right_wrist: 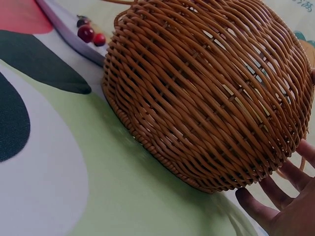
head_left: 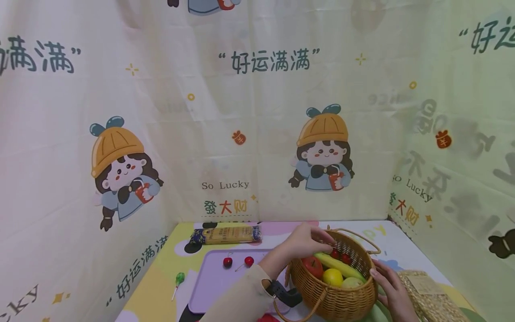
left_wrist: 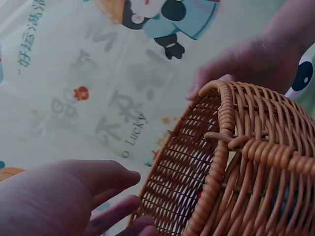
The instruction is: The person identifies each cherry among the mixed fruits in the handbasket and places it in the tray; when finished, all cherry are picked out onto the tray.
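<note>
A brown wicker basket [head_left: 334, 299] stands at the right of the table. It contains a red apple [head_left: 312, 267], a long yellow banana-like fruit [head_left: 342, 267], a yellow lemon-like fruit [head_left: 332, 277], a pale green round fruit [head_left: 352, 282] and small red fruits [head_left: 346, 258]. Over the far left rim, my left hand [head_left: 307, 241] reaches with loosely bent fingers; the left wrist view shows nothing in its grasp. My right hand [head_left: 393, 286] holds the basket's right side, thumb at the rim. In the right wrist view, its spread fingers [right_wrist: 275, 194] lie along the outer wall.
A lilac tray [head_left: 209, 286] with two cherries [head_left: 227, 262] lies left of the basket. Behind it is a yellow packet [head_left: 229, 235] with dark ends. A green lollipop [head_left: 179, 278] lies farther left. Something woven and straw-coloured [head_left: 432, 297] sits right of the right hand.
</note>
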A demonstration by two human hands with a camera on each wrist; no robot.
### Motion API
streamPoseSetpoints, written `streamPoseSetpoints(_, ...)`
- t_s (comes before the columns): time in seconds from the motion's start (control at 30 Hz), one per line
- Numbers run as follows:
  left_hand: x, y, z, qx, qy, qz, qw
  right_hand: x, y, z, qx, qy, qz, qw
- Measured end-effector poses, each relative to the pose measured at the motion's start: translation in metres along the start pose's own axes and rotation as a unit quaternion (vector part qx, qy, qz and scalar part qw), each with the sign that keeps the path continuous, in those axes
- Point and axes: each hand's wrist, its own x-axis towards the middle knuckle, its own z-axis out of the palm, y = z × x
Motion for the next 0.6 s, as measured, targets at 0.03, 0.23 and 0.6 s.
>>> streamPoseSetpoints(0.03,0.003,0.001,0.003,0.011,-0.007,-0.009,0.9999,0.000,0.000,0.000,0.000,0.000,-0.001,1.000)
streamPoseSetpoints(0.23,0.016,0.008,0.014,0.037,-0.046,-0.090,0.9942,0.001,0.003,-0.002,-0.001,0.006,-0.005,1.000)
streamPoseSetpoints(0.6,0.038,0.014,0.028,0.096,-0.064,-0.146,0.9825,0.002,0.006,-0.001,-0.004,0.015,-0.018,1.000)
